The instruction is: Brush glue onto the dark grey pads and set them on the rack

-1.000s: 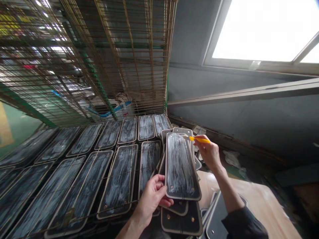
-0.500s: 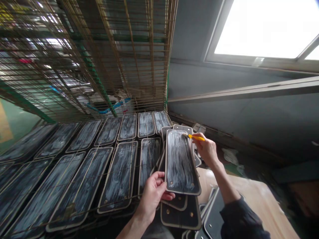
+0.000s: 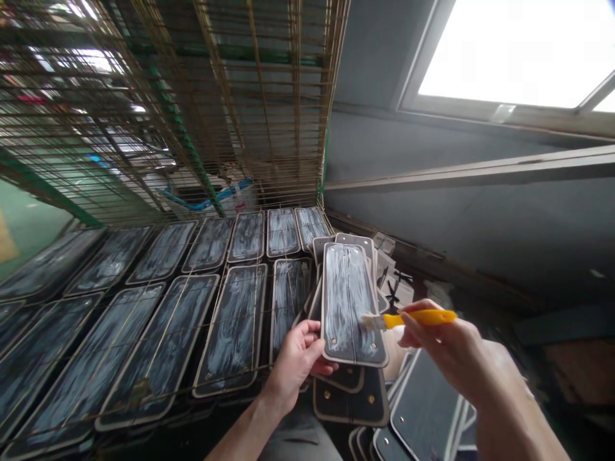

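Left hand: the left hand (image 3: 298,358) grasps the held panel (image 3: 346,288) at its near left edge, thumb on the top face, fingers curled underneath.
Held panel: a dark, round-cornered panel with a pale rim and small rivets at its near end. It is streaked with white coating along its length and held just above the panel stack, right of the wire rack.
Right hand: the right hand (image 3: 446,349) is clenched on the yellow handle of the brush (image 3: 408,318), near right of the held panel.
Brush: it lies almost level, and its pale bristles (image 3: 369,321) touch the near right part of the held panel's face.
Panel stack: more dark panels (image 3: 350,403) lie overlapped directly beneath the held one, their near ends uncoated.
Wire rack: the rack (image 3: 269,368) carries two rows of white-streaked coated panels (image 3: 230,326), side by side from the left to the middle.
Upper shelves: wire shelves (image 3: 240,96) rise above the far rows.
Near right: loose dark panels (image 3: 423,410) lean under the right forearm.
Window: a bright window (image 3: 519,51) sits at the far right.
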The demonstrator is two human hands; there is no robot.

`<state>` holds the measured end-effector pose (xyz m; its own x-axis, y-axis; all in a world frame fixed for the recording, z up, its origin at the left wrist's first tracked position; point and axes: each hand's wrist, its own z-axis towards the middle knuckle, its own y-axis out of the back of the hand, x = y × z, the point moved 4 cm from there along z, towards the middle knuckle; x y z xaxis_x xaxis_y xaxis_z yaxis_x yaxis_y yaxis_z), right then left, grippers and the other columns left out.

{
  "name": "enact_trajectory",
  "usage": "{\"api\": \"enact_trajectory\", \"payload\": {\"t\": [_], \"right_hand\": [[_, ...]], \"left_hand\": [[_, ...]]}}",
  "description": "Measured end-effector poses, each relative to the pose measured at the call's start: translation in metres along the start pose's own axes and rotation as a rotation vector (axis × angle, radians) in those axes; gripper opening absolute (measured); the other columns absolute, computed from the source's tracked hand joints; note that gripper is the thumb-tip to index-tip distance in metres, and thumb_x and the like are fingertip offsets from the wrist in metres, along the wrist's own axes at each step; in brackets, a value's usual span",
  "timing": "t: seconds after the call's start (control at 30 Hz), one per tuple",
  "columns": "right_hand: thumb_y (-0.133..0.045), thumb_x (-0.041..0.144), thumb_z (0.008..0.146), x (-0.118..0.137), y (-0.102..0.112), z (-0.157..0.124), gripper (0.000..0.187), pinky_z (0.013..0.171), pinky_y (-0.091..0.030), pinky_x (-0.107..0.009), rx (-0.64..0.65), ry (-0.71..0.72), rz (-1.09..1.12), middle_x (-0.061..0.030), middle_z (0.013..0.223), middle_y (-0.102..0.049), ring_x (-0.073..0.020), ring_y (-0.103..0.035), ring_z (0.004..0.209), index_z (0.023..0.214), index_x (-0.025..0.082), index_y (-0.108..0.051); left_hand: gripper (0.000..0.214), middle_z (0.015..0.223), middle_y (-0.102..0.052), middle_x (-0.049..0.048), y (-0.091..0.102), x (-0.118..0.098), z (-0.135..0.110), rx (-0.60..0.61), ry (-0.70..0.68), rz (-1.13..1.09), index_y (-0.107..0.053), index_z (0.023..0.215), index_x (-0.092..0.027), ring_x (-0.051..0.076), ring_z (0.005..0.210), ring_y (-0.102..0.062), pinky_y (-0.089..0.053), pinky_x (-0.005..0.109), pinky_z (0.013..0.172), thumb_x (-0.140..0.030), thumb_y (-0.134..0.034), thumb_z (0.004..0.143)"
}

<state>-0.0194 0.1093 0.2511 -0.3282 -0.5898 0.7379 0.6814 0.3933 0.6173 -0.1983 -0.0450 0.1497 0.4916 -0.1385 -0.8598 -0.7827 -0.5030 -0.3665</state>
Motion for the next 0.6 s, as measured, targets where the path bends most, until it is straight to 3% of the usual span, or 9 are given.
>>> {"api": "enact_trajectory", "payload": {"t": [0.07, 0.13, 0.2, 0.27, 0.4, 0.6], "right_hand": [[-0.058, 0.049, 0.089, 0.007, 0.009, -0.003, 0.030, 0.052, -0.057, -0.029, -0.125, 0.019, 0.090, -0.0066, 0.084, -0.067, -0.0200, -0.065, 0.060, 0.085, 0.020, -0.065], [-0.059, 0.047, 0.090, 0.006, 0.011, -0.004, 0.028, 0.059, -0.058, -0.031, -0.308, 0.005, 0.149, -0.0062, 0.086, -0.067, -0.0212, -0.067, 0.066, 0.097, 0.021, -0.065], [-0.053, 0.046, 0.093, -0.002, 0.001, -0.005, 0.030, 0.066, -0.058, -0.034, -0.430, -0.035, 0.189, -0.0045, 0.082, -0.067, -0.0220, -0.067, 0.070, 0.111, 0.022, -0.060], [-0.046, 0.045, 0.097, -0.013, -0.017, -0.008, 0.031, 0.070, -0.057, -0.035, -0.465, -0.076, 0.158, -0.0038, 0.082, -0.068, -0.0224, -0.068, 0.073, 0.115, 0.023, -0.056], [-0.044, 0.048, 0.096, -0.031, -0.056, -0.017, 0.028, 0.072, -0.053, -0.034, -0.452, -0.082, -0.074, -0.0053, 0.093, -0.068, -0.0244, -0.066, 0.085, 0.106, 0.024, -0.054], [-0.053, 0.064, 0.084, -0.046, -0.092, -0.016, 0.045, 0.063, -0.054, -0.041, -0.190, 0.009, -0.165, -0.0062, 0.105, -0.064, -0.0287, -0.065, 0.079, 0.111, 0.028, -0.050]], "left_hand": [[0.034, 0.082, -0.068, 0.0089, 0.000, -0.005, 0.000, 0.039, 0.035, -0.052, -0.049, 0.105, -0.012, 0.016, 0.061, -0.068, -0.053, 0.020, 0.052, -0.028, -0.063, 0.079], [0.035, 0.082, -0.068, 0.0085, 0.000, -0.011, 0.001, 0.095, 0.087, -0.146, -0.047, 0.106, -0.012, 0.015, 0.061, -0.068, -0.051, 0.018, 0.050, -0.021, -0.064, 0.076], [0.038, 0.079, -0.066, 0.0059, 0.000, -0.020, 0.004, 0.129, 0.133, -0.262, -0.046, 0.107, -0.013, 0.014, 0.058, -0.067, -0.049, 0.016, 0.047, -0.015, -0.064, 0.073], [0.040, 0.075, -0.064, 0.0023, 0.001, -0.029, 0.007, 0.138, 0.154, -0.386, -0.044, 0.106, -0.015, 0.011, 0.055, -0.064, -0.047, 0.014, 0.046, -0.012, -0.063, 0.071], [0.034, 0.072, -0.060, 0.0003, -0.005, -0.053, 0.016, 0.253, 0.097, -0.525, -0.048, 0.101, -0.015, 0.006, 0.052, -0.058, -0.042, 0.011, 0.046, -0.008, -0.062, 0.071], [0.032, 0.073, -0.059, -0.0001, -0.019, -0.098, 0.020, 0.341, -0.051, -0.501, -0.055, 0.094, -0.016, 0.006, 0.051, -0.054, -0.040, 0.015, 0.045, -0.006, -0.065, 0.064]]}}
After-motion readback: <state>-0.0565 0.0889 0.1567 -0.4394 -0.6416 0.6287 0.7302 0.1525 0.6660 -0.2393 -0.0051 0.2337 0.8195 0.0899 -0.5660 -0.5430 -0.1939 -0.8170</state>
